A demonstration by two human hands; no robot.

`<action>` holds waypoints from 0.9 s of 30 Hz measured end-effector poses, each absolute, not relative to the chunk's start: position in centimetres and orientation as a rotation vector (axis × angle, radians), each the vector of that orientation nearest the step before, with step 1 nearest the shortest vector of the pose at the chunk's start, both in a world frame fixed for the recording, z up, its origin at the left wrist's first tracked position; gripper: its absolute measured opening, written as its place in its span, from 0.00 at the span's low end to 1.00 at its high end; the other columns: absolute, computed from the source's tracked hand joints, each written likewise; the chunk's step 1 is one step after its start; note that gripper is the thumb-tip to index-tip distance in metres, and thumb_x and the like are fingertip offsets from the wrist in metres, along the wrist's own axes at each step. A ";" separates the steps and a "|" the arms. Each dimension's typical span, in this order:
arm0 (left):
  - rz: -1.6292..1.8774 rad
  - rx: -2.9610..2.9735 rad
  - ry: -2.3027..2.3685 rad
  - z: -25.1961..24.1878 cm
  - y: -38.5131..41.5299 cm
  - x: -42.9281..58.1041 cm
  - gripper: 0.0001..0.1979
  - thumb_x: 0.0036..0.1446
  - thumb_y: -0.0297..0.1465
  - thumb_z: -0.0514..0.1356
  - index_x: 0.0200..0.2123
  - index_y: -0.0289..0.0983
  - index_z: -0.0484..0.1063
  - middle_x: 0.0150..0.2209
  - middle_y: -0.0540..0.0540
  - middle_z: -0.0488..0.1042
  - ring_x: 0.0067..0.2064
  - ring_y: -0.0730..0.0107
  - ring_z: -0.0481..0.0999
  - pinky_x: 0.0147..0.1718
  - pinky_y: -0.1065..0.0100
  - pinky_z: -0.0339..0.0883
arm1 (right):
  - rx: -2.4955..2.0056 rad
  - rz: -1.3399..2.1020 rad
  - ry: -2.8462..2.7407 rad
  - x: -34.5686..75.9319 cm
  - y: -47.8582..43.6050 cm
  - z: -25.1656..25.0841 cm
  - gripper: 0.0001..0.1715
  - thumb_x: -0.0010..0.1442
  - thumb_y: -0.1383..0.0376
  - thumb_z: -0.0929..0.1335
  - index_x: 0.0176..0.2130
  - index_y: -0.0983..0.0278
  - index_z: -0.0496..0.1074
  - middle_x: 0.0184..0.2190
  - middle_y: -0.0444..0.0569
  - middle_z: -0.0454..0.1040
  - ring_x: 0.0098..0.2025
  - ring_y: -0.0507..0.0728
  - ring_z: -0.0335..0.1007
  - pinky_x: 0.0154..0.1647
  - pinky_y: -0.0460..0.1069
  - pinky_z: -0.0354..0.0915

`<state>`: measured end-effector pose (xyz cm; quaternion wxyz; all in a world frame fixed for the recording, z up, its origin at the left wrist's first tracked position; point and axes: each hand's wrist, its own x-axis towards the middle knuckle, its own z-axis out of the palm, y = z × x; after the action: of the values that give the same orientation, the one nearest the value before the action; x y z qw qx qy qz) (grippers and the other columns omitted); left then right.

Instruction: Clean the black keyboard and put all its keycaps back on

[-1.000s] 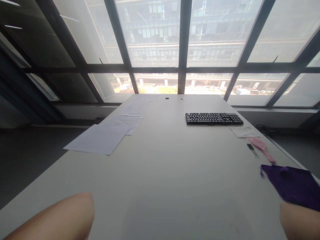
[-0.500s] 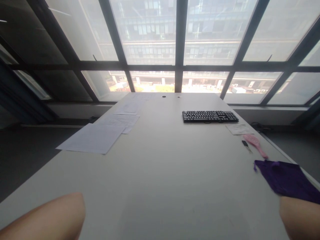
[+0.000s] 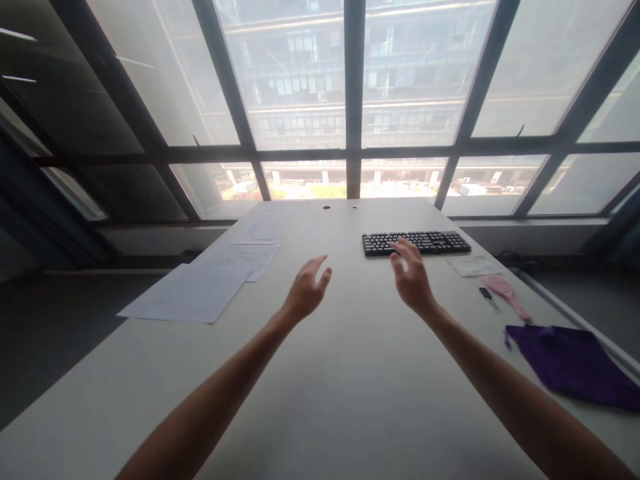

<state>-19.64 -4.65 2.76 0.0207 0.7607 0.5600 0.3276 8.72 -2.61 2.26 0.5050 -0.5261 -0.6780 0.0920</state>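
Observation:
Both arms stretch forward over the white table (image 3: 340,360). My left hand (image 3: 306,288) hangs in the middle, thumb and fingers apart, holding nothing; the papers (image 3: 187,293) lie to its left. My right hand (image 3: 413,277) is also open, its fingertips overlapping the near edge of the black keyboard (image 3: 447,241) in the view. Whether those fingertips touch the keys I cannot tell. Part of the keyboard's left half is hidden behind them.
Along the right side lie a white packet or tissue (image 3: 473,266), a small black-headed item (image 3: 487,297), a pink hairbrush (image 3: 504,295) and a purple drawstring pouch (image 3: 570,360). Large windows (image 3: 300,93) rise beyond the table's far edge. A dark curtain (image 3: 45,213) hangs at left.
Both hands have come forward from the lower corners, where only forearms or elbows showed, to the middle of the table. The view has tilted up slightly. The objects lie as before.

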 end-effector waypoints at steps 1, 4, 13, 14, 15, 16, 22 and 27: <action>0.867 2.337 1.771 1.5 -4.1 -19.2 0.24 0.70 0.37 0.52 0.63 0.30 0.64 0.63 0.32 0.68 0.65 0.54 0.67 0.65 0.51 0.61 | -1.374 0.246 -1.689 8.3 -2.4 1.2 0.27 0.71 0.55 0.63 0.62 0.66 0.70 0.65 0.62 0.65 0.67 0.67 0.59 0.68 0.63 0.55; 0.452 2.301 1.872 -2.3 -2.7 -18.1 0.31 0.68 0.41 0.51 0.68 0.29 0.59 0.68 0.31 0.61 0.71 0.47 0.57 0.69 0.47 0.50 | -1.738 0.308 -1.946 7.3 -1.7 -2.5 0.32 0.70 0.57 0.61 0.67 0.69 0.62 0.71 0.63 0.54 0.73 0.68 0.46 0.71 0.65 0.46; 0.254 2.506 1.745 -4.6 -2.3 -17.2 0.31 0.68 0.48 0.47 0.69 0.42 0.59 0.72 0.42 0.53 0.73 0.50 0.51 0.70 0.44 0.43 | -1.802 0.295 -2.164 6.8 -1.5 -5.1 0.31 0.71 0.57 0.59 0.67 0.66 0.63 0.72 0.58 0.53 0.74 0.64 0.44 0.72 0.62 0.38; 0.250 2.504 1.748 -4.5 -2.3 -17.2 0.31 0.69 0.48 0.47 0.69 0.42 0.59 0.72 0.42 0.53 0.73 0.50 0.51 0.70 0.44 0.43 | -1.799 0.298 -2.161 6.8 -1.6 -5.0 0.31 0.71 0.58 0.60 0.67 0.66 0.63 0.72 0.58 0.53 0.74 0.64 0.44 0.72 0.62 0.38; 0.248 2.504 1.749 -4.5 -2.3 -17.2 0.31 0.69 0.47 0.47 0.69 0.42 0.59 0.73 0.42 0.53 0.73 0.50 0.50 0.70 0.44 0.43 | -1.796 0.301 -2.162 6.9 -1.6 -4.9 0.31 0.71 0.58 0.60 0.67 0.66 0.63 0.72 0.58 0.53 0.74 0.64 0.43 0.72 0.61 0.37; 0.244 2.506 1.747 -4.5 -2.2 -17.2 0.31 0.69 0.47 0.47 0.69 0.42 0.59 0.73 0.42 0.53 0.73 0.49 0.50 0.70 0.44 0.43 | -1.793 0.306 -2.163 6.9 -1.6 -4.9 0.31 0.71 0.58 0.60 0.67 0.66 0.62 0.72 0.58 0.53 0.74 0.63 0.43 0.72 0.61 0.37; 0.200 2.497 1.740 -4.3 -2.1 -17.1 0.30 0.70 0.46 0.46 0.70 0.41 0.59 0.73 0.40 0.53 0.73 0.49 0.50 0.70 0.44 0.42 | -1.766 0.342 -2.171 7.2 -1.5 -5.1 0.29 0.70 0.59 0.61 0.66 0.66 0.64 0.72 0.58 0.53 0.74 0.63 0.44 0.72 0.61 0.36; 0.201 2.491 1.725 -4.2 -2.1 -17.1 0.30 0.70 0.45 0.47 0.70 0.40 0.59 0.73 0.40 0.52 0.73 0.49 0.49 0.69 0.44 0.42 | -1.733 0.364 -2.151 7.4 -1.8 -4.6 0.28 0.70 0.60 0.62 0.65 0.66 0.65 0.72 0.59 0.54 0.73 0.64 0.44 0.72 0.62 0.38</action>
<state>-17.15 -2.06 -4.21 0.0527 0.8192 0.5673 0.0661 7.43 -1.84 -4.65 0.1769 -0.6121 -0.7599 0.1286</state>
